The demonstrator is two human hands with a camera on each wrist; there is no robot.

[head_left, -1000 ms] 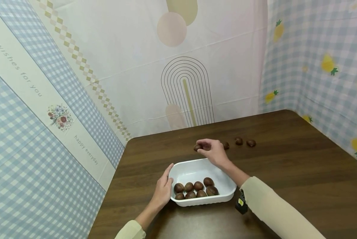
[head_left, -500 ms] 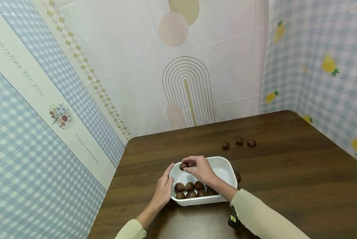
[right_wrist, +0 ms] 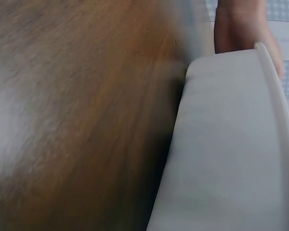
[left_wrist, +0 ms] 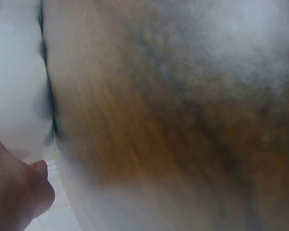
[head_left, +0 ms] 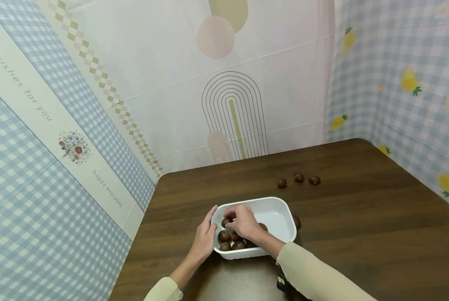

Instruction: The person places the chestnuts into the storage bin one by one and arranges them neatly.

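Observation:
A white rectangular dish [head_left: 278, 219] holds several brown chestnuts [head_left: 224, 236], grouped at its near left. My left hand [head_left: 203, 236] rests against the dish's left end, fingers fairly straight along the outside and thumb at the rim. In the left wrist view, part of this hand [left_wrist: 19, 192] shows beside the white wall. My right hand [head_left: 243, 221] reaches inside the dish and pinches a chestnut [head_left: 226, 222] between thumb and fingers, near the left end. It covers some of the other chestnuts. The right wrist view shows the dish's outer wall [right_wrist: 226, 139] but not the pinched chestnut.
Three more chestnuts [head_left: 298, 177] lie on the dark wooden table [head_left: 359, 209] behind the dish. One chestnut [head_left: 297, 222] sits just outside the dish's right end. Patterned cloths [head_left: 284, 83] hang behind and at both sides of the table.
My right hand has brought a chestnut from the table behind the dish over its rim, leftward and toward me, down into the dish. My left hand has stayed at the left end.

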